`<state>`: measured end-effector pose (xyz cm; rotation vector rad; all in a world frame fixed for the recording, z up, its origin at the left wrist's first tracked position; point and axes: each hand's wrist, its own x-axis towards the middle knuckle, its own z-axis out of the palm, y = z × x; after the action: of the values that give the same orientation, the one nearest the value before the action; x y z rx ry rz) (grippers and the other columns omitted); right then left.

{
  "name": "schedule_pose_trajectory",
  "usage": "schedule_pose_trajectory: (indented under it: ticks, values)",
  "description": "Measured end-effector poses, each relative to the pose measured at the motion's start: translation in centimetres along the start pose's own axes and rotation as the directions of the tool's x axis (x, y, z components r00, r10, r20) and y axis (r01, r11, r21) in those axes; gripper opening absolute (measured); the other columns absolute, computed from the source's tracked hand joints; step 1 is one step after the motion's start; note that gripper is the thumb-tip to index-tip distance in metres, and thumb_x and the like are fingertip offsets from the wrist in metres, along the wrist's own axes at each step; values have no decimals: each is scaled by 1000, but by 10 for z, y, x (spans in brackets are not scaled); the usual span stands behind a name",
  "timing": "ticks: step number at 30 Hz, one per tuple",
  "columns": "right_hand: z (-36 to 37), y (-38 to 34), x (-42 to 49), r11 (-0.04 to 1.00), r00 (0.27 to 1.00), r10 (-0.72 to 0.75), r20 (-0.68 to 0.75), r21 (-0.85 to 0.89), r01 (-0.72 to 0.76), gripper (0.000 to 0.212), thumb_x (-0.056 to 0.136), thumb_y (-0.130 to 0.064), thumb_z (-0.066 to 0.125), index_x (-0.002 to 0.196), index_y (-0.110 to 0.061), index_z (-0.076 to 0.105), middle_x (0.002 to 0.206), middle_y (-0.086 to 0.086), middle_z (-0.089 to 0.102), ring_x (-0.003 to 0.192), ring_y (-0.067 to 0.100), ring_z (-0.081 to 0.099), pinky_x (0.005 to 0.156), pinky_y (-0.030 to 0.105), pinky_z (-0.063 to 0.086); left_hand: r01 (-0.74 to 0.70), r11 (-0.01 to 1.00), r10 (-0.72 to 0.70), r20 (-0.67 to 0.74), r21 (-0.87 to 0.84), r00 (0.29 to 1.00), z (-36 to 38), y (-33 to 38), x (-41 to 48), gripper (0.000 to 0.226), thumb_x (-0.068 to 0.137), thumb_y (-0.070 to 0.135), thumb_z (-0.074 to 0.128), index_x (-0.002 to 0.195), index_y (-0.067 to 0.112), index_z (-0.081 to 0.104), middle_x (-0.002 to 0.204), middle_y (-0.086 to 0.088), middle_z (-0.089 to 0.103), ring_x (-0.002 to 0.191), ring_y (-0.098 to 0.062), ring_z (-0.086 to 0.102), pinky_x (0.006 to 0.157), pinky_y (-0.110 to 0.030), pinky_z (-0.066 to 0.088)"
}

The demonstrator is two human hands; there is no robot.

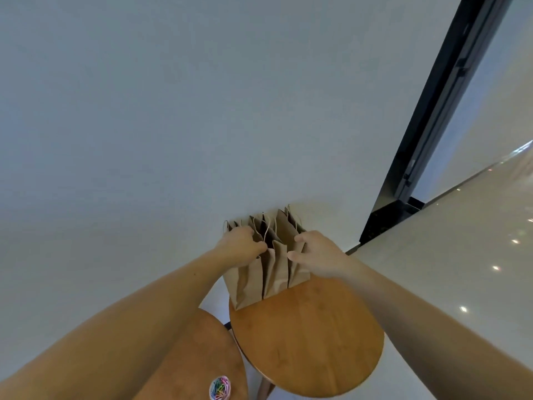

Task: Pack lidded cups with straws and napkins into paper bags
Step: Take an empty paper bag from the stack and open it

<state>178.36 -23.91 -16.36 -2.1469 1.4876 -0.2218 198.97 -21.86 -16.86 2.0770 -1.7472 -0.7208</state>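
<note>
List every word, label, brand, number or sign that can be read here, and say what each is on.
None: no readable text shows in this view.
The brown paper bags, held at their tops by the left hand and the right hand, are plain on the sides shown.
The round wooden table, the coloured paper clips and the dark frame bear no visible print.

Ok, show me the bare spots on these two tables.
The right table is bare wood from the paper bags to its near edge. Its far edge is crowded: the bags stand by the wall, left hand and right hand holding them. The left table has bare wood around the paper clips.
</note>
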Motion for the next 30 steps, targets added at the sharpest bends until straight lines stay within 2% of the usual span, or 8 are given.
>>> schedule_pose_trajectory:
  ticks: [2, 6, 9, 14, 18, 23, 26, 30]
  values:
    - [5, 18, 18, 1000, 1000, 23, 6, 9, -23, 53, 94, -43, 56, 134, -9, 55, 141, 10, 52, 122, 23, 53, 93, 26, 40, 0, 1000, 0, 7, 8, 1000, 11, 0, 20, 20, 89, 39, 59, 88, 19, 58, 83, -1, 62, 72, -15, 59, 55, -26, 43]
    - [24, 36, 64, 998, 996, -4, 88, 59, -1, 48, 95, -37, 55, 122, 3, 59, 108, 21, 66, 100, 31, 63, 87, 41, 49, 56, 998, -56, 10, 4, 998, 33, -15, 55, 23, 90, 39, 58, 94, 16, 62, 86, 1, 63, 73, -13, 59, 69, -33, 53]
    - [45, 37, 101, 997, 983, -43, 181, 71, 31, 31, 97, -38, 56, 115, -13, 62, 97, 3, 63, 95, 26, 63, 76, 32, 51, 166, 986, -166, -10, 5, 986, 42, -34, 72, 26, 91, 41, 57, 106, 20, 57, 90, 6, 56, 73, -8, 50, 65, -24, 45]
    - [85, 32, 166, 996, 964, -94, 248, 11, 94, 52, 100, -43, 48, 142, -11, 45, 105, 1, 65, 100, 19, 62, 95, 36, 46, 364, 931, -365, -48, -11, 930, 45, -69, 92, 60, 91, 45, 55, 141, 15, 46, 136, -4, 54, 117, -24, 54, 86, -30, 41]
    - [121, 38, 205, 999, 959, -34, 280, -14, 40, 36, 103, -40, 45, 110, -9, 59, 70, -1, 55, 64, 12, 55, 64, 27, 42, 500, 866, -500, -31, -18, 865, 59, -93, 89, 63, 92, 45, 53, 145, 15, 41, 147, -4, 47, 128, -25, 49, 98, -34, 43]
    - [151, 43, 232, 998, 951, 18, 308, -63, 2, 33, 105, -29, 41, 101, -5, 64, 71, 0, 53, 68, 15, 57, 58, 24, 41, 582, 813, -582, 13, -22, 813, 75, -114, 80, 63, 92, 41, 52, 147, 14, 39, 147, -5, 46, 125, -24, 51, 89, -30, 44]
    - [157, 39, 239, 998, 934, 41, 354, -64, -20, 27, 100, -22, 45, 100, -2, 63, 77, 6, 53, 89, 32, 64, 66, 33, 43, 605, 796, -605, 15, -32, 796, 79, -122, 73, 63, 93, 42, 52, 147, 13, 39, 144, -7, 49, 124, -24, 52, 93, -31, 45]
    - [163, 31, 233, 993, 971, 52, 235, -115, -25, 29, 99, -19, 51, 71, -11, 56, 66, 4, 59, 60, 22, 60, 47, 26, 39, 619, 785, -619, 13, -37, 786, 77, -129, 58, 58, 95, 40, 51, 144, 11, 43, 141, -9, 51, 124, -26, 52, 99, -34, 46]
